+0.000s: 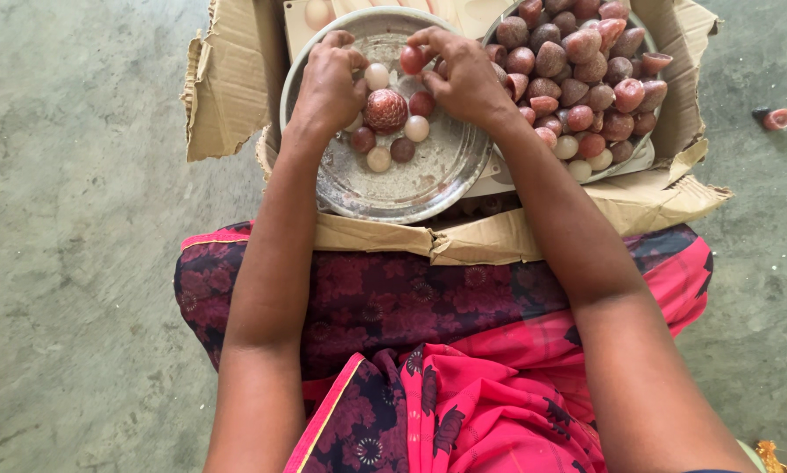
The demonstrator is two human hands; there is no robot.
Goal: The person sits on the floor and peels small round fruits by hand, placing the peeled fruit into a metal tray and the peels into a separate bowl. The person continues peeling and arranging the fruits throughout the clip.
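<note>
Fruit (411, 60) pinched in curled right hand (464, 77); left hand (328, 86) curled over pale seed (376, 76).

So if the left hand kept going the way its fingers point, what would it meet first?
Probably the far rim of the steel plate, just past the left hand; beyond it, the cardboard box. Depth is hard to judge from above.

Top rim of the fruit-heaped tray (648, 158) cut off by the frame edge, left hand (328, 83) fingertips hidden, curled under.
</note>
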